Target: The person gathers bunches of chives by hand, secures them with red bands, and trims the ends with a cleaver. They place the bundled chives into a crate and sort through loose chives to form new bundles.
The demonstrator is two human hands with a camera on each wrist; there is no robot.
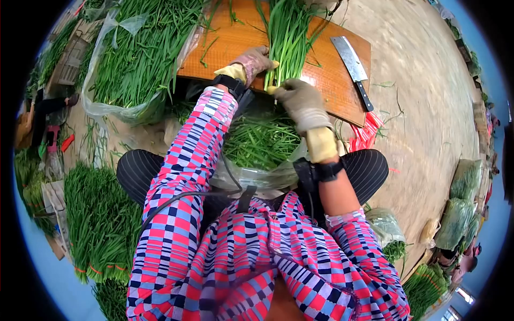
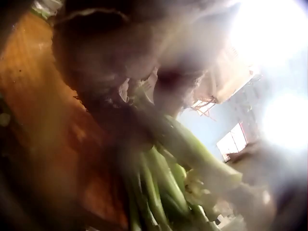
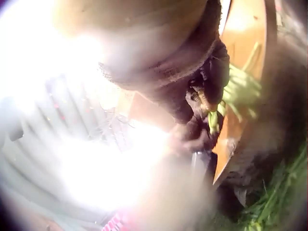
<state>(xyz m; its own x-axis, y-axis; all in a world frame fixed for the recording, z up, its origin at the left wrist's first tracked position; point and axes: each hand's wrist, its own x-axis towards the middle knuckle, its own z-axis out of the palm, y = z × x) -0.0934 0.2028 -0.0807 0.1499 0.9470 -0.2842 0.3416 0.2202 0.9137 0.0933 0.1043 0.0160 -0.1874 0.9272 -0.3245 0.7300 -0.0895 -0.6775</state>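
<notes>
Long green stalks (image 1: 289, 45) lie in a bunch on an orange wooden board (image 1: 235, 37), pale ends toward the person. At the left side of those ends, the gloved left hand (image 1: 254, 63) grips stalks; its left wrist view shows the blurred glove (image 2: 110, 62) over pale stalks (image 2: 163, 183). The gloved right hand (image 1: 304, 104) is at the board's near edge, its fingers curled at the stalk tips. In the right wrist view, the dark glove (image 3: 192, 96) pinches a small yellow-green end (image 3: 212, 122), beside the other pale ends (image 3: 240, 91).
A cleaver (image 1: 350, 61) lies on the board's right part, handle toward the person. Loose greens (image 1: 262, 139) fill a plastic-lined container between the knees. Left stands a large bag of greens (image 1: 139, 59); bundled greens (image 1: 99, 219) lie nearer. Red-and-white strips (image 1: 364, 132) sit beside the board.
</notes>
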